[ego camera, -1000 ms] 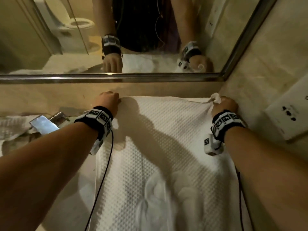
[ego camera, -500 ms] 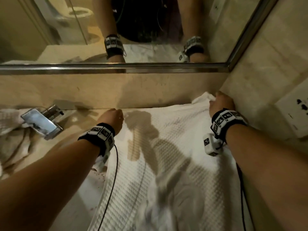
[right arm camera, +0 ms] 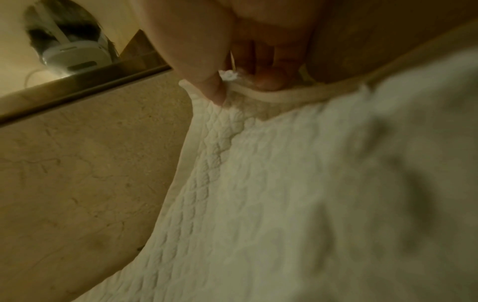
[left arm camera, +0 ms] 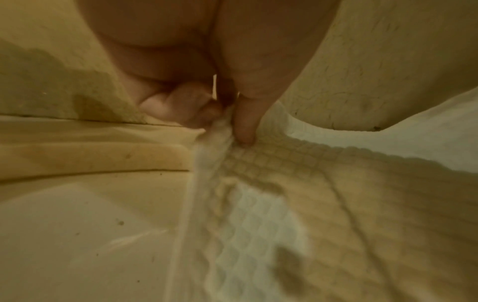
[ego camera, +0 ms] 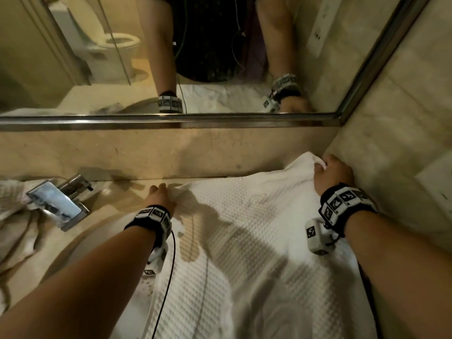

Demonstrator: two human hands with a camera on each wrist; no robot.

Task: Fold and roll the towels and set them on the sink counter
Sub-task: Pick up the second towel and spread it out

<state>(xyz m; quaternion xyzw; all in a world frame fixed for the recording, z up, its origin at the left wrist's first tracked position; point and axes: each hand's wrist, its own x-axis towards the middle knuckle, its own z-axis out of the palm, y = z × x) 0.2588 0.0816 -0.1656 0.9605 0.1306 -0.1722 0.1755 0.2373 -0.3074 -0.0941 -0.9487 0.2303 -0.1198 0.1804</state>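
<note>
A white waffle-weave towel (ego camera: pixel 256 241) lies spread over the right part of the sink counter (ego camera: pixel 115 189). My left hand (ego camera: pixel 161 195) pinches its far left corner down at the counter's back; the left wrist view shows the towel (left arm camera: pixel 284 204) bunched between thumb (left arm camera: pixel 243 126) and curled fingers. My right hand (ego camera: pixel 330 172) grips the far right corner, held a little higher against the right wall. In the right wrist view the hem of the towel (right arm camera: pixel 284 183) is pinched between thumb (right arm camera: pixel 214 90) and fingers.
A chrome faucet (ego camera: pixel 58 204) stands at the left over the sink basin (ego camera: pixel 73 250). Another crumpled towel (ego camera: pixel 12 211) lies at the far left. A mirror (ego camera: pixel 171 57) with a metal frame runs along the back; a tiled wall (ego camera: pixel 391 143) closes the right side.
Both hands have lowered the towel's far edge toward the counter. The left hand moved down and toward me; the right hand stayed near the corner by the wall.
</note>
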